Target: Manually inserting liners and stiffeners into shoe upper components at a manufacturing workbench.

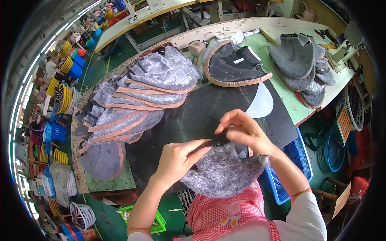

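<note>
A grey furry fabric piece (225,172) with a black band along its upper edge hangs in front of my checked apron. My left hand (177,158) is closed on the band, thumb and fingers pinching its left part. Just above the band's right part is my right hand (247,134), its fingers bent and apart, with nothing plainly in them. The right side of the furry piece lies by my right wrist. Beyond my hands, a white curved template (260,102) lies on a black mat (193,116).
Overlapping grey furry pieces with pink edging (157,76) cover the table's left. A dark pink-edged piece (229,66) lies at the back. More grey pieces (295,60) are stacked at right, near a machine (341,52). A blue crate (299,150) stands below the right edge; a green basket (159,221) is below.
</note>
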The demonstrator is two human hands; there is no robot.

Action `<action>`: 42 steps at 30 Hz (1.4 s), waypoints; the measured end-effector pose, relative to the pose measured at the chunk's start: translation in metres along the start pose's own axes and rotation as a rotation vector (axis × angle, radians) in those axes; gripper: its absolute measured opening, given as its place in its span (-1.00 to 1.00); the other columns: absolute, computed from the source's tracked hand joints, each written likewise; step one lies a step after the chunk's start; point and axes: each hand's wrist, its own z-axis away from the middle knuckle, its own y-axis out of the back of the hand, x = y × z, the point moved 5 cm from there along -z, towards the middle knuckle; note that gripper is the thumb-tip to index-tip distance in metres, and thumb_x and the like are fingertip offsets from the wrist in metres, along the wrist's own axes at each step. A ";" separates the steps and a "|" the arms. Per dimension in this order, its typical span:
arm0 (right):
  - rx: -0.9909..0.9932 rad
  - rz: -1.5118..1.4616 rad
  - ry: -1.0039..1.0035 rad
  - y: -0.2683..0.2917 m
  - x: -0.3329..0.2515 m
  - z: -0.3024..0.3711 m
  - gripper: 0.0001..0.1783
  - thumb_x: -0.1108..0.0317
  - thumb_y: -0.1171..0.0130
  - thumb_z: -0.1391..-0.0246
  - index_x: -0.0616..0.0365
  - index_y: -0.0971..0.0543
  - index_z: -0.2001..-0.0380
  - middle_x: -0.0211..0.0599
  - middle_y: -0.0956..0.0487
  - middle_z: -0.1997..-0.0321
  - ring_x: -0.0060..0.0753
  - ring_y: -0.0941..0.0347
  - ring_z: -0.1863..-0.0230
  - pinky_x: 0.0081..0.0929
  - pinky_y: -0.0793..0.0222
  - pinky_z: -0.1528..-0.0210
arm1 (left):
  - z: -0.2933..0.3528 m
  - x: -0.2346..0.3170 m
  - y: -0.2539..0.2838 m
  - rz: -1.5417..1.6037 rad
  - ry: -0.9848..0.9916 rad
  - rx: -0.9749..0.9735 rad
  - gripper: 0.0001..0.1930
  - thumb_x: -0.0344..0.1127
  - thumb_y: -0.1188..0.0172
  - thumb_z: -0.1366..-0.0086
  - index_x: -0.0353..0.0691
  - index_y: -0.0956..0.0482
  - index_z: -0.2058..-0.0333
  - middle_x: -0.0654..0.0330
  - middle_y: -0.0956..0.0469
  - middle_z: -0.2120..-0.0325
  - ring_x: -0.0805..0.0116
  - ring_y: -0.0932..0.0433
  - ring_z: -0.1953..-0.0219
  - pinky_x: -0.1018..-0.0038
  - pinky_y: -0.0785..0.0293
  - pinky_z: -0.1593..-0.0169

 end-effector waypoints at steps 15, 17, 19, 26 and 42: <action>-0.247 0.562 0.017 0.000 -0.004 0.005 -0.77 0.34 -0.45 0.02 0.17 -0.70 0.28 -0.48 -0.61 0.32 -0.74 -0.47 0.42 -0.68 -0.39 0.42 | 0.014 -0.005 -0.001 0.323 0.216 -0.194 -0.82 -0.46 -0.36 -0.18 -0.35 -0.68 0.23 0.17 -0.70 0.43 0.58 -0.64 0.39 0.64 -0.54 0.34; -0.233 0.445 -0.054 -0.002 -0.006 0.008 -0.81 0.38 -0.44 0.03 0.18 -0.70 0.32 -0.46 -0.59 0.35 -0.73 -0.48 0.42 -0.68 -0.40 0.42 | 0.017 -0.006 0.001 0.410 0.099 -0.199 -0.80 -0.48 -0.35 -0.19 -0.36 -0.67 0.19 0.17 -0.70 0.43 0.59 -0.63 0.40 0.65 -0.52 0.35; -0.237 0.486 0.005 -0.003 -0.007 0.008 -0.82 0.40 -0.44 0.03 0.18 -0.70 0.33 -0.46 -0.58 0.37 -0.72 -0.47 0.43 -0.69 -0.39 0.42 | 0.017 -0.007 0.003 0.420 0.074 -0.198 -0.81 -0.47 -0.33 -0.21 -0.36 -0.67 0.18 0.17 -0.70 0.43 0.60 -0.62 0.40 0.65 -0.52 0.35; -0.168 0.594 0.144 -0.003 -0.009 0.006 -0.85 0.45 -0.46 0.07 0.17 -0.70 0.38 -0.45 -0.55 0.41 -0.64 -0.47 0.38 -0.60 -0.35 0.38 | 0.005 0.018 0.011 0.160 0.049 -0.154 -0.70 -0.21 -0.34 -0.21 -0.20 -0.65 0.12 0.17 -0.66 0.53 0.43 -0.68 0.49 0.55 -0.53 0.40; -0.215 0.542 0.183 0.002 -0.002 0.003 -0.82 0.47 -0.47 0.10 0.19 -0.69 0.37 -0.45 -0.56 0.39 -0.61 -0.45 0.33 -0.61 -0.35 0.29 | 0.002 0.027 0.001 -0.153 -0.132 -0.057 -0.82 -0.22 -0.33 -0.21 -0.20 -0.62 0.43 0.14 -0.48 0.75 0.20 -0.51 0.71 0.40 -0.34 0.61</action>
